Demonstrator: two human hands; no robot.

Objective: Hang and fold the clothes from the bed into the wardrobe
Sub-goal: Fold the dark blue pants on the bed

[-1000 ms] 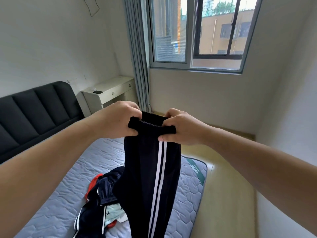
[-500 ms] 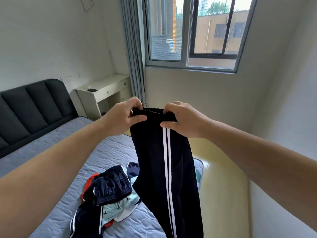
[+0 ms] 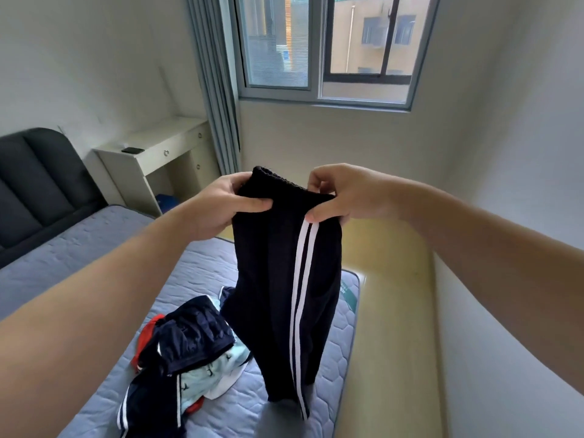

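Holding the black knit track trousers with two white side stripes (image 3: 278, 279) up by the elastic waistband, I have both hands out in front of me above the bed. My left hand (image 3: 218, 210) clamps one end of the band, with the thumb across the front and the fingers curled behind. My right hand (image 3: 344, 197) pinches the other end just above the stripes. The legs hang straight down, doubled together; I cannot tell whether the hems touch the mattress. Below them to the left, a rumpled heap of navy, red and pale-green clothes (image 3: 186, 358) lies on the grey-blue quilted mattress (image 3: 79, 257). I judge this to be the start of folding one garment, with most of the pile yet to do. Next I would need to line up the legs and double the trousers over, holding the waistband level. Farther off are the dark padded headboard (image 3: 38, 184), the white desk (image 3: 158, 153), the grey-blue curtain (image 3: 218, 90) and the window (image 3: 322, 49). No wardrobe is in view, so I would have to turn to find it.
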